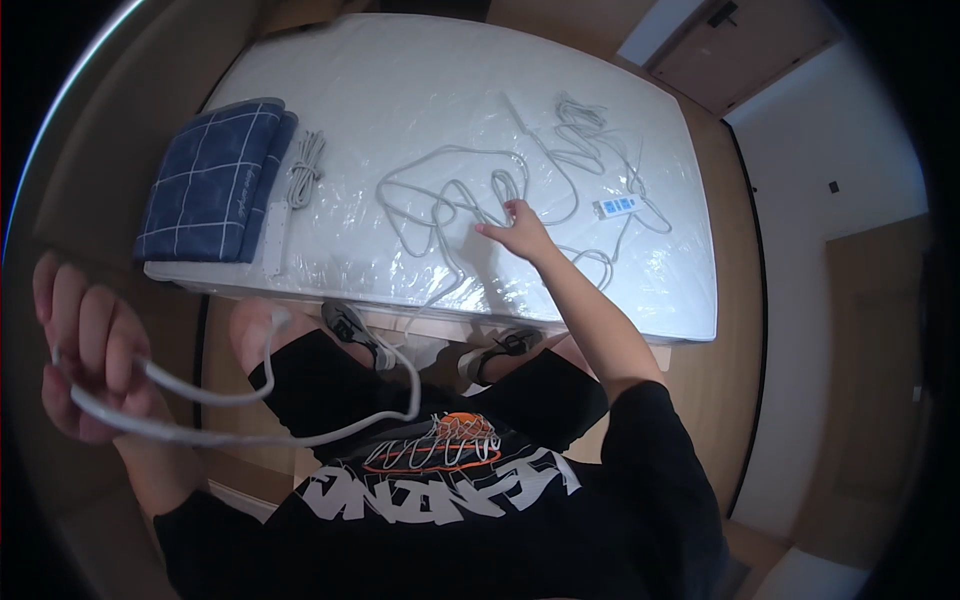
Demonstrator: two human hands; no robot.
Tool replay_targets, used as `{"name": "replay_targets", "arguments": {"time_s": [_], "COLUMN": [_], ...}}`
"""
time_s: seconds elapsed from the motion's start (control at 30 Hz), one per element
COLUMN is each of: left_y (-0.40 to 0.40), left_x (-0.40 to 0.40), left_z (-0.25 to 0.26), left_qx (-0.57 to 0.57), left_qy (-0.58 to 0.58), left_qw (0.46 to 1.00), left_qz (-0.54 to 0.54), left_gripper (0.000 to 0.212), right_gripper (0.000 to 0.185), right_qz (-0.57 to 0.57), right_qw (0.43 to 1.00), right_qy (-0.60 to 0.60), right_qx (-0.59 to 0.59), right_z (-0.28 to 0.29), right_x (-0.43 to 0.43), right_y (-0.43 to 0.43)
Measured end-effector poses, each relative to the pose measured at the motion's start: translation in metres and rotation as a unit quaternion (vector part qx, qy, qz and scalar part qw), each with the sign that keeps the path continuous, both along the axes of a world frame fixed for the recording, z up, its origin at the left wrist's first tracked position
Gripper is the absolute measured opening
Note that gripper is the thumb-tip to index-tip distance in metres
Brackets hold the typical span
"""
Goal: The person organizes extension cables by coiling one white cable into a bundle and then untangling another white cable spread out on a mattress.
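My left hand (94,352), raised at the far left, is closed around a light grey cable (225,435). One length of it ends over my knee in a pale end piece; another runs across my lap up to the mattress. My right hand (517,231) is over the loose loops of grey cable (450,196) on the plastic-covered mattress (375,90), thumb and fingers apart; whether it touches the cable is unclear. Right of it lies a white power strip (619,206) with blue socket faces, its cord trailing nearby.
On the mattress's left are a folded blue checked cloth (214,184), a tied grey cable bundle (306,169) and a white strip-shaped object (275,238). More cable (581,120) lies coiled at the upper right. My shoes rest below the mattress's near edge.
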State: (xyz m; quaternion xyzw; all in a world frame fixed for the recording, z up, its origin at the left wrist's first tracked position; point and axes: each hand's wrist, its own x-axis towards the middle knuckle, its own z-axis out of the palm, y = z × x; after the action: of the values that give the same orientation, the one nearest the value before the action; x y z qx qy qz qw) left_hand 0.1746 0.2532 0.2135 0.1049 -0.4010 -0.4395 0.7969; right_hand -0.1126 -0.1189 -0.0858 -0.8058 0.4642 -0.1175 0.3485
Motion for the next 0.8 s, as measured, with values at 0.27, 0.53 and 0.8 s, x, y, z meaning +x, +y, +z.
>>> {"name": "replay_targets", "arguments": {"time_s": [0.27,0.53,0.8], "left_y": [0.099,-0.124,-0.288], "left_x": [0.039,0.002,-0.132], "left_z": [0.022,-0.134,-0.347], "left_qx": [0.097,0.542,0.43], "left_qy": [0.009,-0.122,-0.57], "left_qw": [0.982,0.831,0.7], "left_qz": [0.16,-0.017,0.032], "left_gripper": [0.027,0.023,0.09], "right_gripper": [0.057,0.034,0.02], "right_qz": [-0.07,0.098,0.066], "right_qw": [0.972,0.972,0.889], "right_qy": [0.223,0.114,-0.283], "right_qx": [-0.013,0.18,0.353], "right_z": [-0.101,-0.065,0.168], "right_x": [0.028,-0.005,-0.072], "right_y": [-0.012,-0.007,0.012]}}
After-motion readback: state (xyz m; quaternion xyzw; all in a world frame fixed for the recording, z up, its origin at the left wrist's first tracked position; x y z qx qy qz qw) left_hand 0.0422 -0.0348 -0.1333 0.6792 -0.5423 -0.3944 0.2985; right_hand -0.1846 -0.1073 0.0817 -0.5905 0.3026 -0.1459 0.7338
